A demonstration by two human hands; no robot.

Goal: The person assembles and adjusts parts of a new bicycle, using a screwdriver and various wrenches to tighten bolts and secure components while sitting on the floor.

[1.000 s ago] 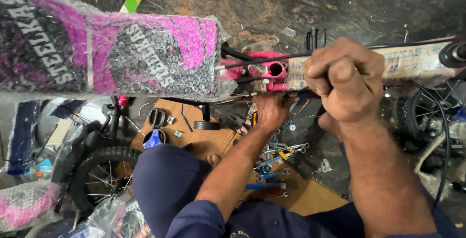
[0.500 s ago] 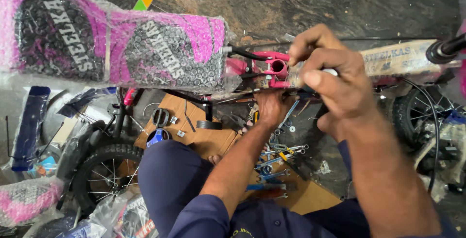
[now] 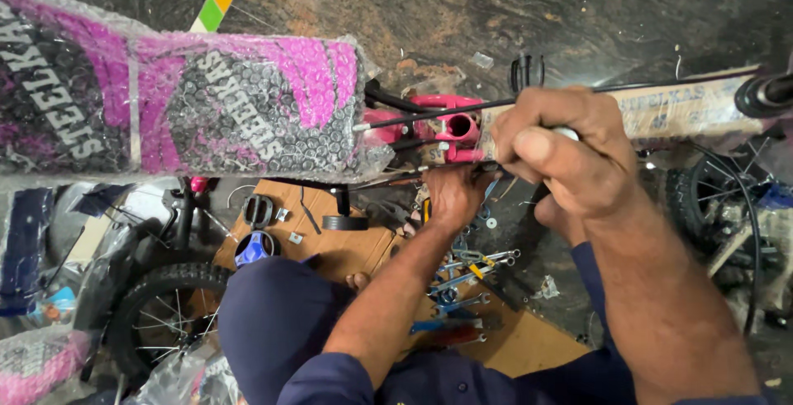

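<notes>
Head view: bicycle frame point(image 3: 450, 128) gripped by both hands.
Right hand point(image 3: 562, 153) is clenched on a small pale part; left hand point(image 3: 453, 194) is closed underneath, bubble-wrapped tube point(image 3: 190, 108) adjacent, spanners point(image 3: 471, 269) below.

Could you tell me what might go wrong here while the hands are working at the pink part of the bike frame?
The right hand grips close to the thin black cable, which could snag or kink. The left hand reaches under the pink frame joint, largely hidden, so fingers might get pinched. Loose spanners lie on the cardboard below; a dropped small part could get lost among them.
</notes>
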